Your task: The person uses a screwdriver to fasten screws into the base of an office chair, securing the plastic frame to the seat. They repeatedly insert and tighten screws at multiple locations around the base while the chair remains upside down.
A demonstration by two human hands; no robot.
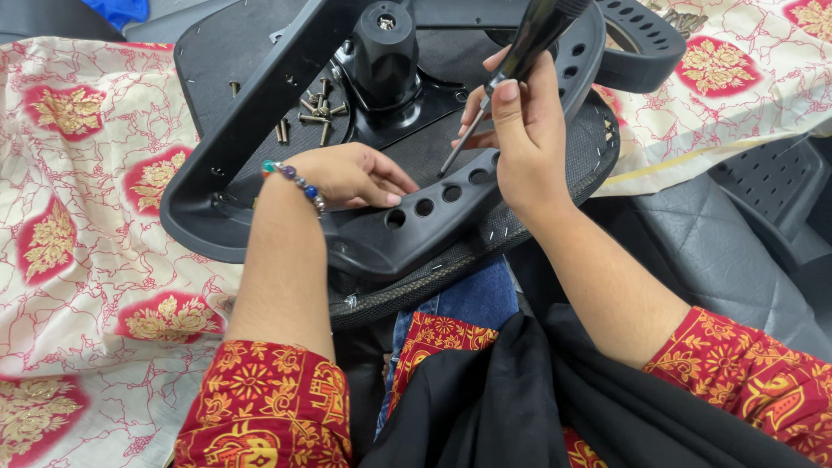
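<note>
An upturned black office chair seat (234, 61) lies across my lap, its underside facing up. A black plastic armrest bracket with a row of round holes (433, 208) curves over the seat's mesh edge. My right hand (520, 130) grips a screwdriver (520, 52) with a dark handle, its metal tip pointing down at the seat base beside the holes. My left hand (347, 173), with a beaded bracelet on the wrist, rests on the bracket, fingers pressing near the holes. Several loose screws (316, 113) lie on the seat underside by the central black mechanism (386, 52).
A cream cloth with red and gold floral print (78, 217) covers the surface on the left and top right. A dark grey perforated chair part (771, 182) lies at the right. Another black holed armrest piece (646, 43) sits at top right.
</note>
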